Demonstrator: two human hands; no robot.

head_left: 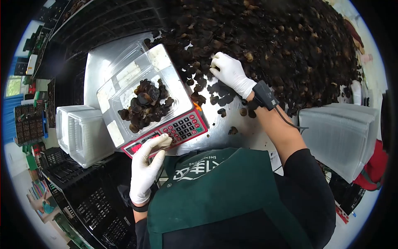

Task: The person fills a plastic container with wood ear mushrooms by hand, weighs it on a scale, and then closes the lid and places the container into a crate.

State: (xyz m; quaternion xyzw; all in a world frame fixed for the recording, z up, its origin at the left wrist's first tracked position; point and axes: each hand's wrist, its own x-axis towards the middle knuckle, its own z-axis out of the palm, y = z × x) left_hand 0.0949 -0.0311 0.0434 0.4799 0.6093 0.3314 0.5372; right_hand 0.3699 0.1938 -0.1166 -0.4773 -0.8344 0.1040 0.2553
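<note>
White-gloved left hand (146, 166), fingers together, rests on the scale (182, 129) keypad at the steel table's (217, 124) near edge. The right hand (229, 71) curls into the dried fungus pile (269, 37), grip unclear. The apron (215, 191) lettering begins "SHEN".

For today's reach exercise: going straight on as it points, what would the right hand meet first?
Probably the pile of dark mushrooms; the right hand points into its loose edge.
</note>
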